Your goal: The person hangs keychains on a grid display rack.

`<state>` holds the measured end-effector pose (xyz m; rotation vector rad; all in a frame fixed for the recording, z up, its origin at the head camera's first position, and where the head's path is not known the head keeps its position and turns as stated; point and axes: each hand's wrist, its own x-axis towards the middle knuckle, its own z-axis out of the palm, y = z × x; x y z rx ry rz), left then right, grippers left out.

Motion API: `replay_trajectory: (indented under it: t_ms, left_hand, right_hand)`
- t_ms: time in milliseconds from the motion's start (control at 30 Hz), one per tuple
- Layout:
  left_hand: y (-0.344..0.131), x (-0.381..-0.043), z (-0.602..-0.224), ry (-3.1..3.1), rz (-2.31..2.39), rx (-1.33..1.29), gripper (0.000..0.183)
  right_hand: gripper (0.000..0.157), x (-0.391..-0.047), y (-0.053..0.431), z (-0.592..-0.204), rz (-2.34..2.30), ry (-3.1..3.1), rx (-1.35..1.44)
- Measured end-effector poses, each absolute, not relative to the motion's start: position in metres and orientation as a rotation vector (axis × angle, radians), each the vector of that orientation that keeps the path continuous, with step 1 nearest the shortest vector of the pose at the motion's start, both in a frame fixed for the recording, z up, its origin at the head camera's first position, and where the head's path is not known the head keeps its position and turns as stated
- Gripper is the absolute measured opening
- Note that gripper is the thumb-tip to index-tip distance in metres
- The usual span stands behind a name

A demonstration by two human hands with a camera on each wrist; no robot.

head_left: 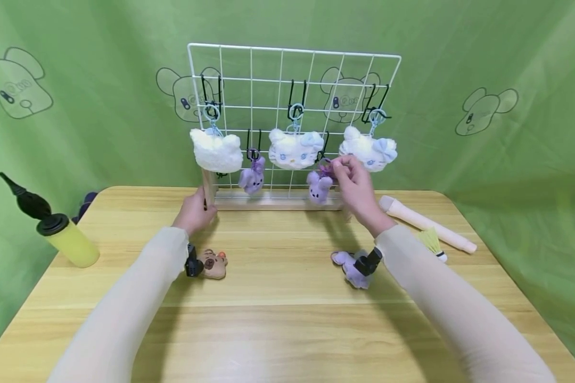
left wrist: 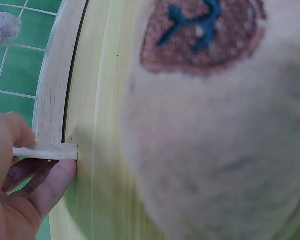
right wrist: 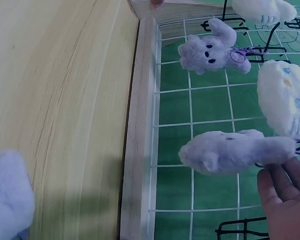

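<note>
A white wire grid rack stands on a wooden base. My left hand grips the wooden upright at its left end, thumb on one side and fingers on the other. At the lower right of the grid, my right hand pinches the purple ring of a lavender plush rabbit keychain beside a black hook. Whether the ring is over the hook cannot be told. Another lavender plush hangs to the left. Above hang three white cat plushes, including the middle one.
A brown plush lies below my left wrist, a lavender plush below my right. A yellow hand pump stands at left. A pale tube and a shuttlecock lie at right. Green cloth hangs behind.
</note>
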<state>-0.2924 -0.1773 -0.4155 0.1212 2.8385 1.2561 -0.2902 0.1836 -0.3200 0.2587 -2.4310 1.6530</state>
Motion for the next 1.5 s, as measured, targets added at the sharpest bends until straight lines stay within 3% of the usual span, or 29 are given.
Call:
replay_trajectory:
  t_ms: [400,967,1500]
  left_hand:
    - [-0.180,-0.293,-0.419,2.848,1.267,0.148,0.063]
    - [-0.179,-0.292,-0.414,2.842,1.225,0.113,0.064]
    - [-0.178,-0.294,-0.416,2.833,1.232,0.111,0.063]
  right_hand:
    - [0.030,-0.279,0.192,-0.308,1.572,-2.351,0.434]
    - [0.021,-0.256,0.146,-0.305,1.413,-2.333,0.677]
    - [0.022,-0.261,0.074,-0.379,1.297,-2.804,1.027]
